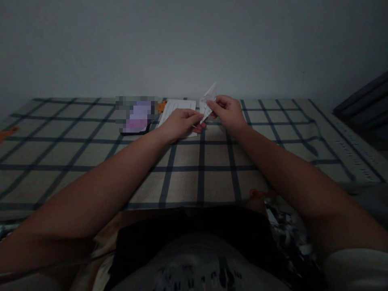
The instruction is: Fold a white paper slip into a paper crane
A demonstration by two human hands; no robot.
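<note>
A small piece of white folded paper [207,101] is held up over the table, its pointed tip upward. My right hand [228,111] pinches it from the right, with the thumb on its face. My left hand [184,122] pinches the lower corner between thumb and fingers. Beneath and behind my left hand lies a flat white sheet or pad [184,105] with faint lines, partly covered by that hand.
A phone [138,117] with a lit, partly blurred screen rests left of the sheet. The checked tablecloth [184,182] reaches a plain wall at the back. Dark slatted furniture [366,109] stands at the far right.
</note>
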